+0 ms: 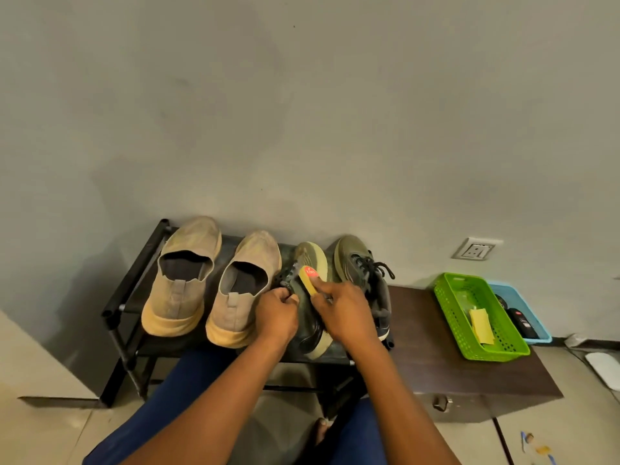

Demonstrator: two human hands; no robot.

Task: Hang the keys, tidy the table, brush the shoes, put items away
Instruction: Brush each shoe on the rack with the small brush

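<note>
On the shoe rack (134, 280), the left hand (276, 313) pinches the green shoe (310, 260) while the right hand (345, 310) grips a brush (309, 278) against it.

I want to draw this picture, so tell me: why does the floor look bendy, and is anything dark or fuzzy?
Head view: the wide lens curves the edges, so the floor tiles and dark bench look bent. Head view: the light is dim and soft, with a shadow on the wall above the shoe rack. Head view: the right hand holding the brush on the green shoe looks slightly soft.
</note>
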